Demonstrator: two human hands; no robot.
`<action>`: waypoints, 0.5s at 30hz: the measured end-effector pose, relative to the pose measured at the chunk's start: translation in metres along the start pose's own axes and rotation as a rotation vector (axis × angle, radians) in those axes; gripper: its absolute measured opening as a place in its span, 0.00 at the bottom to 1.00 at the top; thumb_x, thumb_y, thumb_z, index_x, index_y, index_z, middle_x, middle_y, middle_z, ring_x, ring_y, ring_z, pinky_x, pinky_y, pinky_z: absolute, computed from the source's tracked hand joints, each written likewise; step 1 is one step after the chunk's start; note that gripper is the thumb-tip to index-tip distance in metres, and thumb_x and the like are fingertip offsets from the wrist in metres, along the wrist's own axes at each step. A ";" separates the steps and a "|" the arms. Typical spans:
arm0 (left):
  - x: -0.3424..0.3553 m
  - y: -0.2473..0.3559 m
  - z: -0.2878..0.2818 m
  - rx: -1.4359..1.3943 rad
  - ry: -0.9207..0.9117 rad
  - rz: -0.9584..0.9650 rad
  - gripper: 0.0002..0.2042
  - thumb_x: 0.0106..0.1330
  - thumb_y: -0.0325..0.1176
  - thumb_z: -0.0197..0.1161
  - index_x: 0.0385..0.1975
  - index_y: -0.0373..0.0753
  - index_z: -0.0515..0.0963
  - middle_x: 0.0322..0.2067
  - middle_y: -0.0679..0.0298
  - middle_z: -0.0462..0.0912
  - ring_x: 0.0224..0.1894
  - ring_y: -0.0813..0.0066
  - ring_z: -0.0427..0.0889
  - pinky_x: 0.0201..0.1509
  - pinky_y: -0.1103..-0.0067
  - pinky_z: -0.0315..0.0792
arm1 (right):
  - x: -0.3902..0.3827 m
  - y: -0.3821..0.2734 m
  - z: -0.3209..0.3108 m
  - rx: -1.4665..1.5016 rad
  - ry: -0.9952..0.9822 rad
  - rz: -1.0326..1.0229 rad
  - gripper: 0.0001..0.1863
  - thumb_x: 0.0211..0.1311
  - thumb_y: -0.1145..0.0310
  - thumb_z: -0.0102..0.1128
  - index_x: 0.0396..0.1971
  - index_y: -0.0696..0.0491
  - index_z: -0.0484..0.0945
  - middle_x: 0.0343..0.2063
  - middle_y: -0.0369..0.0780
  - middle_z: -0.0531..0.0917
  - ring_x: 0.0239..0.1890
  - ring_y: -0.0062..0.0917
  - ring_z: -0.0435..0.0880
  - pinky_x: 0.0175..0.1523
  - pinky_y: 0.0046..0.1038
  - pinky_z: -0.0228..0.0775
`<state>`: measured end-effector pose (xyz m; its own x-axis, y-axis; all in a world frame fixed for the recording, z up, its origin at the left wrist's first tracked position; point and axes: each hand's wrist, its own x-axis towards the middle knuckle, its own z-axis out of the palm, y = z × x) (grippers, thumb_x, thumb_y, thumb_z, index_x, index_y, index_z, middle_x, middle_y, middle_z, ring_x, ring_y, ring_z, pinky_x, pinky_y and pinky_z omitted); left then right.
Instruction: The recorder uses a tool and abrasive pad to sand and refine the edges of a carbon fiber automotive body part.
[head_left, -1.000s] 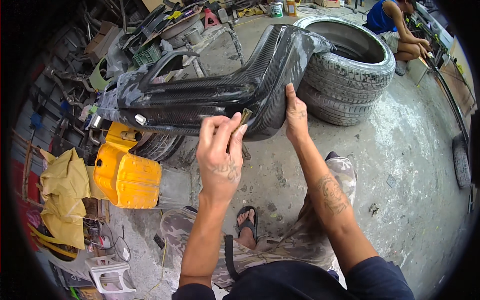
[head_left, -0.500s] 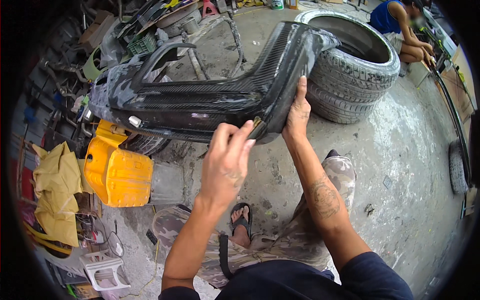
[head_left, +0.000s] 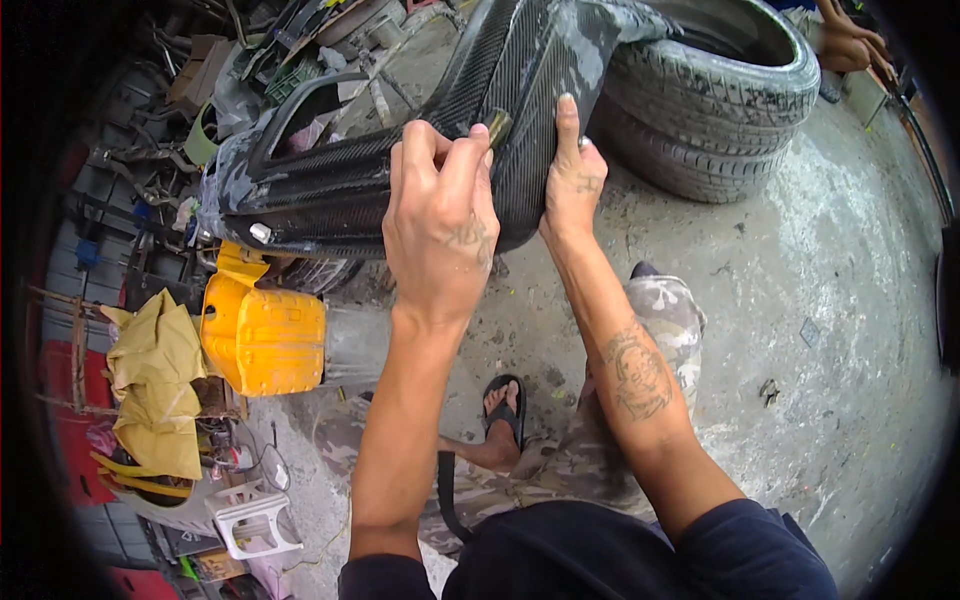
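Observation:
A long, bent black carbon-fibre panel [head_left: 330,195] with grey patches lies across the upper middle, its right end at two stacked tyres [head_left: 715,115]. My left hand [head_left: 440,215] is closed on a small yellowish strip [head_left: 499,127] against the panel's face near the bend; the fingers hide much of the strip, and what it is I cannot tell. My right hand [head_left: 572,180] grips the panel's right side just beyond, thumb pointing up along it and the other fingers mostly hidden.
A yellow plastic container [head_left: 270,340], crumpled tan sheeting [head_left: 150,380] and a white plastic stool [head_left: 250,520] are on the left. Piled metal parts and crates fill the upper left. Another person's leg and hand [head_left: 845,50] show at the upper right. My sandaled foot [head_left: 500,410] is below the panel.
The panel and both my hands sit higher in the picture. My left hand has moved up along the bend with the strip. The other person is now mostly cropped off.

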<state>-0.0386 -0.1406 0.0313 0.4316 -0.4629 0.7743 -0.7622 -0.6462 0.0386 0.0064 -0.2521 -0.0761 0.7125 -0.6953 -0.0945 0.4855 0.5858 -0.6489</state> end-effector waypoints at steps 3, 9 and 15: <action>-0.037 -0.003 0.003 -0.026 -0.010 -0.044 0.10 0.62 0.21 0.70 0.44 0.35 0.85 0.32 0.59 0.71 0.35 0.61 0.77 0.37 0.66 0.74 | 0.008 -0.009 0.002 -0.002 0.066 -0.047 0.26 0.67 0.46 0.71 0.24 0.56 0.80 0.22 0.29 0.79 0.23 0.12 0.72 0.31 0.21 0.65; -0.016 0.005 0.009 -0.020 0.012 -0.047 0.08 0.64 0.23 0.69 0.42 0.34 0.83 0.32 0.59 0.70 0.36 0.60 0.75 0.38 0.66 0.73 | 0.003 -0.001 -0.007 -0.061 -0.009 0.023 0.28 0.69 0.44 0.68 0.31 0.59 0.81 0.26 0.34 0.83 0.26 0.15 0.78 0.34 0.22 0.72; -0.016 0.009 0.008 -0.046 0.014 -0.102 0.06 0.66 0.24 0.67 0.41 0.35 0.83 0.33 0.58 0.69 0.35 0.60 0.75 0.37 0.66 0.73 | 0.012 0.006 -0.007 -0.036 0.021 0.001 0.30 0.65 0.43 0.72 0.22 0.56 0.77 0.20 0.31 0.77 0.23 0.14 0.70 0.29 0.23 0.64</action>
<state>-0.0484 -0.1437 0.0143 0.5014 -0.3879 0.7734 -0.7363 -0.6607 0.1459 0.0136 -0.2599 -0.0865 0.7019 -0.7037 -0.1103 0.4665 0.5712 -0.6753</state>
